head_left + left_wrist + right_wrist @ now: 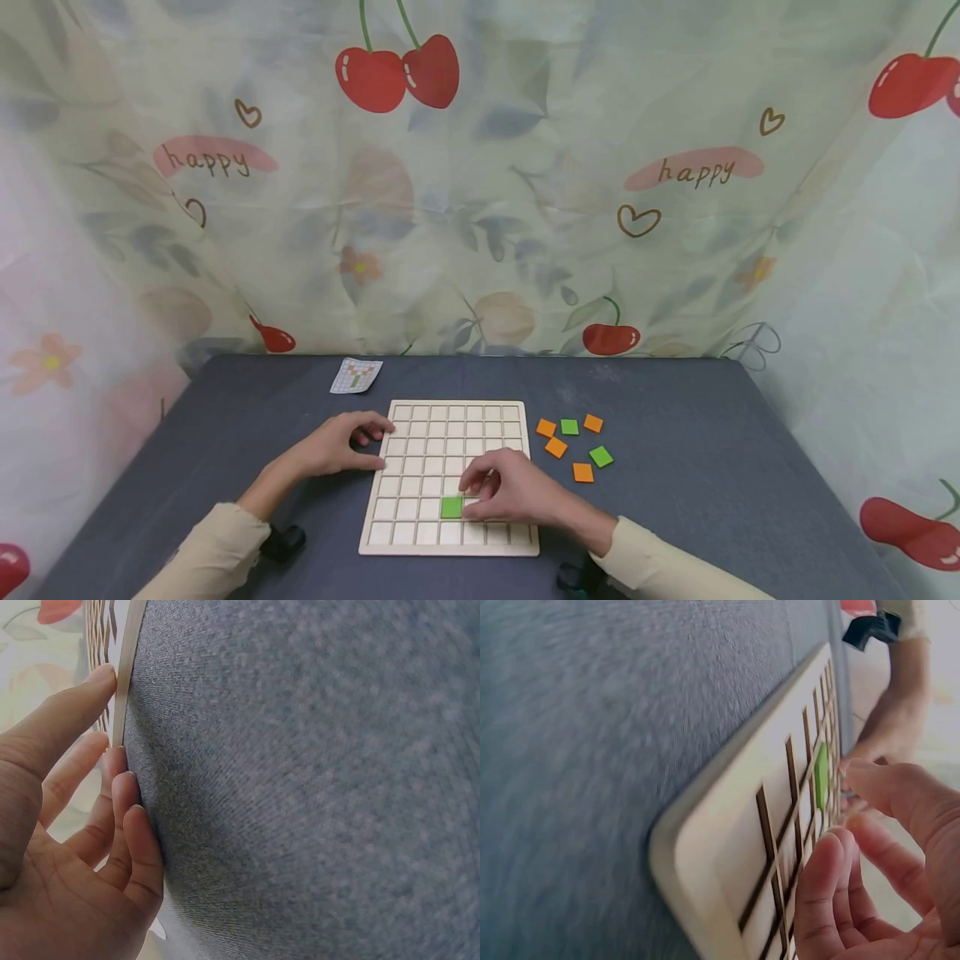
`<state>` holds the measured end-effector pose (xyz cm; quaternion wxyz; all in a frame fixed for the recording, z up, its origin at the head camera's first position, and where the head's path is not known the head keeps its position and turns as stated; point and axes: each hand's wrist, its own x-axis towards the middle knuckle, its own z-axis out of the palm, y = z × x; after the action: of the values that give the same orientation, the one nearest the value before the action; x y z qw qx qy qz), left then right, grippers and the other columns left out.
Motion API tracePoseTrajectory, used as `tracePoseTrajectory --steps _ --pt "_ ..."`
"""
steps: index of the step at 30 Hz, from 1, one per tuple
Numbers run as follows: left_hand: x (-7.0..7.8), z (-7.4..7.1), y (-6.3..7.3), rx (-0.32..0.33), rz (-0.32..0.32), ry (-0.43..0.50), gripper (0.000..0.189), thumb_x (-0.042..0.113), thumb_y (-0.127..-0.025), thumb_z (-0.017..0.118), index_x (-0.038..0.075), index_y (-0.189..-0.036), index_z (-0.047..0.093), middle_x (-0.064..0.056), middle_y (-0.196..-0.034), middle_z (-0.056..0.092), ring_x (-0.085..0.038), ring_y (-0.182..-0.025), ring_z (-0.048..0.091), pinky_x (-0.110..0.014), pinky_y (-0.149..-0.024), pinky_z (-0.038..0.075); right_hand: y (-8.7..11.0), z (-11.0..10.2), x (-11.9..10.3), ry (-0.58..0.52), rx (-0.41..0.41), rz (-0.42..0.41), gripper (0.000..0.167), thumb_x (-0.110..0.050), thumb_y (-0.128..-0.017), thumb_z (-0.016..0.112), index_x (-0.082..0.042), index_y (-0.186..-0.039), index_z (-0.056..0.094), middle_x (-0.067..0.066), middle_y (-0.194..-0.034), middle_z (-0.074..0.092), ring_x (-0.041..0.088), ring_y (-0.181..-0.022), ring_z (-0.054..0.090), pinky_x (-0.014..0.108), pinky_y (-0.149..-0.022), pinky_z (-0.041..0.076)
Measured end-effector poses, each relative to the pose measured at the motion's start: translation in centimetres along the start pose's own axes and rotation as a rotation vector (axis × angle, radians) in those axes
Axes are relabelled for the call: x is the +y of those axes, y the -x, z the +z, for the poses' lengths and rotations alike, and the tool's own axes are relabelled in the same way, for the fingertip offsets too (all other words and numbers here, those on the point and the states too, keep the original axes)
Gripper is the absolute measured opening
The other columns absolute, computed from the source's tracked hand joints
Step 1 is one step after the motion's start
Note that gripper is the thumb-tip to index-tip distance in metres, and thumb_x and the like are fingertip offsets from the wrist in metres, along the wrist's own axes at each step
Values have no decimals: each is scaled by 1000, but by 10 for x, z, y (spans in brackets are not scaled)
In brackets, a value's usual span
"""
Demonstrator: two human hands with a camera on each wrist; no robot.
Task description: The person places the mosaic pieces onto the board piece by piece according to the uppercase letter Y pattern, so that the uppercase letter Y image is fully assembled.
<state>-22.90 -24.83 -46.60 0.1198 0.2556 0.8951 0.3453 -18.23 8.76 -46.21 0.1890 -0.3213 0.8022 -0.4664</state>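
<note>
A pale wooden grid board (pixel 405 550) lies on the table, with a green square tile (pixel 452 507) in one cell of its second row from the front. My left hand (pixel 333 446) touches the board's left edge with thumb and fingertips; in the left wrist view its extended fingers lie along the rim (pixel 129 667). Over the board's front right part, my right hand (pixel 517 492) has its thumb tip right beside the green tile. Its thumb and index finger are apart, nothing visible between them. In the right wrist view the green tile (pixel 821 776) shows beyond the fingertips.
Right of the board lie loose orange tiles (pixel 582 472) and green tiles (pixel 601 457). A small card (pixel 356 376) with a coloured grid pattern lies behind the board, to the left. The dark grey tabletop (pixel 675 500) ends at a printed curtain (pixel 480 208).
</note>
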Motion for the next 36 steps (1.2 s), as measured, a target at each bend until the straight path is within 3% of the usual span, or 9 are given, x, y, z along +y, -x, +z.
tracePoseTrajectory --steps 14,23,30,36 --pt "0 0 0 3 15 -2 47 24 -87 84 6 -127 66 -1 -106 61 -20 -92 58 -41 -84 48 26 -35 16 -67 1 -32 24 -15 -87 83 -1 -104 74 3 -89 69 17 -73 65 29 -69 53" --pt "-2 1 0 5 10 -4 47 24 -87 84 6 -127 66 0 -105 60 -18 -91 58 -40 -83 48 51 -61 30 -94 -2 -50 27 -14 -90 80 2 -110 72 18 -98 67 22 -79 66 30 -72 55" --pt "-1 1 -1 3 18 -7 47 24 -87 84 6 -127 66 -1 -105 61 -19 -92 58 -39 -83 48 69 -85 37 -93 46 -1 26 -12 -90 80 1 -111 72 19 -102 68 25 -82 67 34 -75 56" --pt "0 0 -1 -11 7 7 47 22 -87 84 5 -127 66 -2 -105 61 -20 -92 58 -39 -83 48 81 -101 47 -70 78 -11 29 -12 -91 79 4 -112 70 21 -103 67 25 -82 67 33 -75 56"
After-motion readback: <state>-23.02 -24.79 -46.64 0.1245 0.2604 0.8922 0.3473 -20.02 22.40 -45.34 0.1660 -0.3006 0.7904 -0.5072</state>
